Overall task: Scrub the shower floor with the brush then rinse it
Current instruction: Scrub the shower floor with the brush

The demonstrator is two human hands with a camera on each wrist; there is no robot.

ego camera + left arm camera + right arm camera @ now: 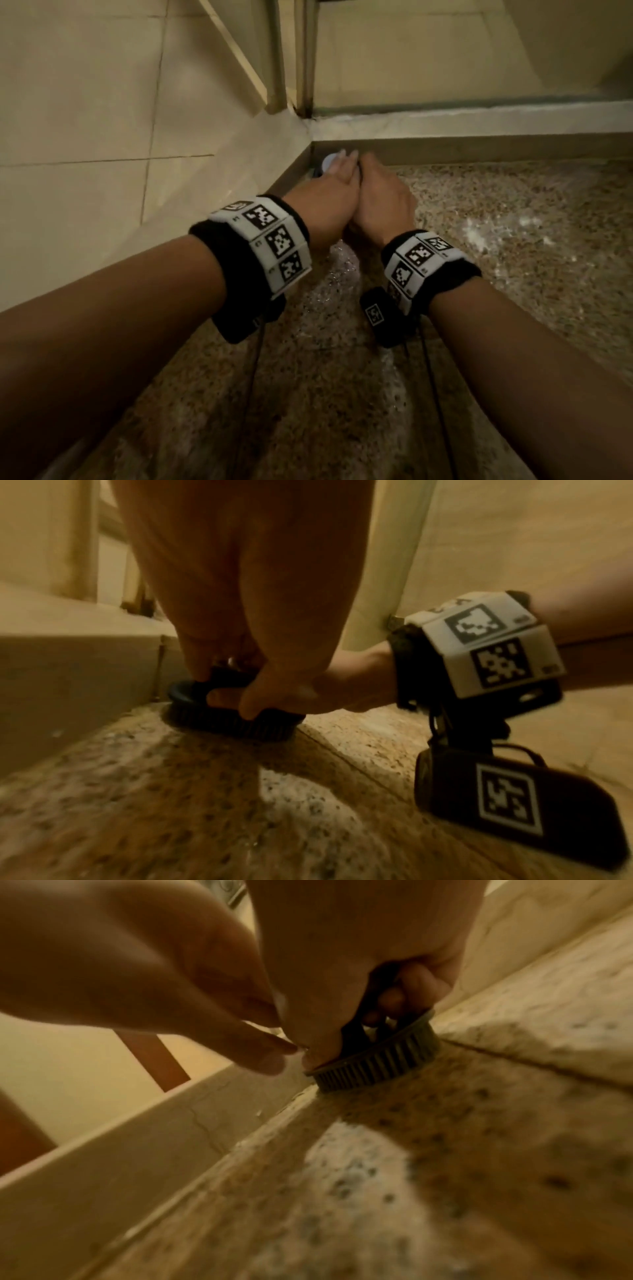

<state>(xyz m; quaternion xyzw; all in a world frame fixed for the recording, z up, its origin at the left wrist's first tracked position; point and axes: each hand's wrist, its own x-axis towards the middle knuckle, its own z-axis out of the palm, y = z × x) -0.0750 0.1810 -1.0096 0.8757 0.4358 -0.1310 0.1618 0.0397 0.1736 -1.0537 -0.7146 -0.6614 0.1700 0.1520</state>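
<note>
Brush on floor, under right-hand fingers

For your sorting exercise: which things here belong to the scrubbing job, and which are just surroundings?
Job: brush, right hand gripping its handle, left hand beside it, wet floor.
Surroundings: wall, curb, wristbands.
</note>
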